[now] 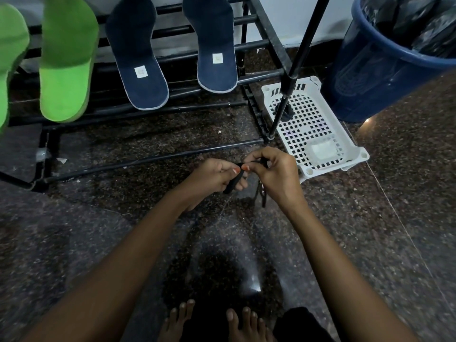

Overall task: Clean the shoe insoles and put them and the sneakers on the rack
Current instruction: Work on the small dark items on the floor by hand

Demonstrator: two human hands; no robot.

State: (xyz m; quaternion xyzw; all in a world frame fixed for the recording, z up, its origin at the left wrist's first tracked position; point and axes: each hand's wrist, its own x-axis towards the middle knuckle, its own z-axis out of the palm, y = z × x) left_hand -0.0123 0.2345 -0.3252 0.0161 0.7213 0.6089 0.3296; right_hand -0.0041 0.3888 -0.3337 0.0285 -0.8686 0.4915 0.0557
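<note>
Two green insoles (66, 65) and two navy insoles (138, 58) lean upright against the bars of the black rack (153, 156). The second navy insole (214, 43) stands to the right of the first. Just in front of the rack's lowest bar, my left hand (212, 178) and my right hand (274, 174) meet over the floor. Both pinch a small black strap-like item (234, 181), with thin dark ends hanging below the right hand. What the item is cannot be told. No sneakers are in view.
A white perforated plastic basket (315, 129) lies on the floor right of the hands, a black stand leg (291, 77) resting on it. A blue bucket (385, 62) lined with black plastic stands at the far right. My bare feet (217, 322) are at the bottom on dark speckled stone floor.
</note>
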